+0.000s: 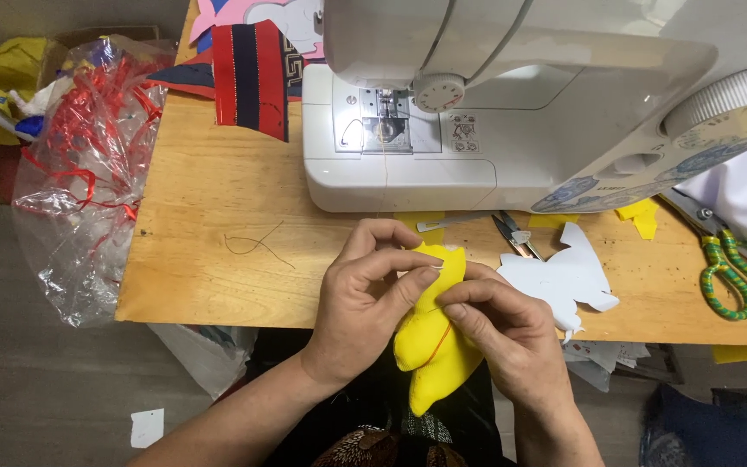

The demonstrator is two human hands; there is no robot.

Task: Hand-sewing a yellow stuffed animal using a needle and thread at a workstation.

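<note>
I see my left hand [365, 298] and right hand [512, 333] both pinching the yellow stuffed shape [430, 355]. A white sewing machine [512, 104] sits on the far side.

A: What shows of the person's own body?
B: Two bare hands, left hand [365, 294] and right hand [512, 333], plus both forearms running in from the bottom edge.
A: Sleeves?
B: None in shot. Forearms are uncovered right down to the frame edge.
A: Gloves, rings, watch, bands?
B: No gloves. Can't make out any ring, watch or band.
A: Nails?
B: Short and unpainted where they show.
A: Clothing?
B: Dark garment over the lap between the forearms. Near the bottom centre there is a patterned patch in brown and gold tones with some paler print above it. Too cropped to tell the cut.
</note>
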